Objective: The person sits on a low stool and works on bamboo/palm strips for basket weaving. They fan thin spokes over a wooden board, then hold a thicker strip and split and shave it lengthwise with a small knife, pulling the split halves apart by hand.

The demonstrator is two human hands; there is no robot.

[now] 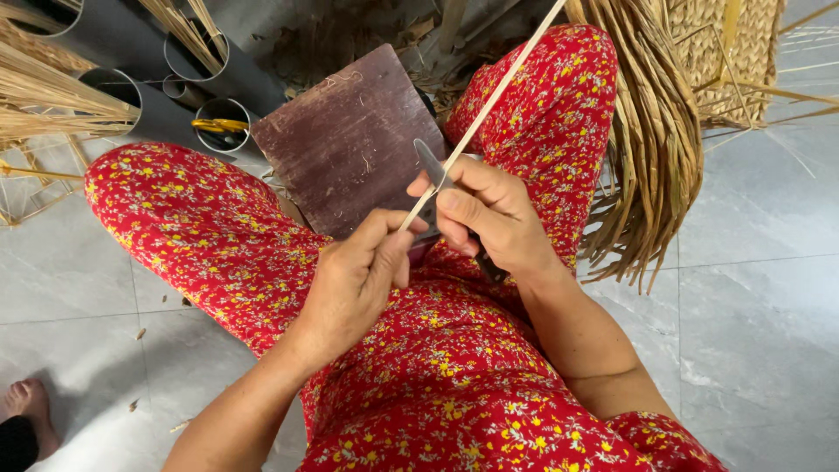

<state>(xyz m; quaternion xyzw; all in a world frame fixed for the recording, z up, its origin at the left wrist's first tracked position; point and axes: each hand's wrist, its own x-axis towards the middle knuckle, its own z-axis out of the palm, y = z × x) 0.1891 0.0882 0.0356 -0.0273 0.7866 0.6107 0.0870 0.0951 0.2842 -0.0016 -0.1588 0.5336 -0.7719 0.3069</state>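
My left hand [354, 280] pinches the near end of a long thin pale bamboo strip [489, 100] that runs up and away to the top right. In my right hand [494, 214] is a knife with a grey blade [430, 163]; the blade lies against the strip just past my left fingers, and my right thumb presses beside it. Both hands work above my lap, over red flowered trousers [218, 227]. The knife's handle is hidden inside my fist.
A dark brown wooden board [345, 140] lies between my knees. Grey plastic pipes [144, 105] holding straw stand at the top left. A bundle of dried reeds [655, 140] and a woven mat [743, 44] lie at the right. Another person's foot [26, 415] shows at the bottom left on the tiled floor.
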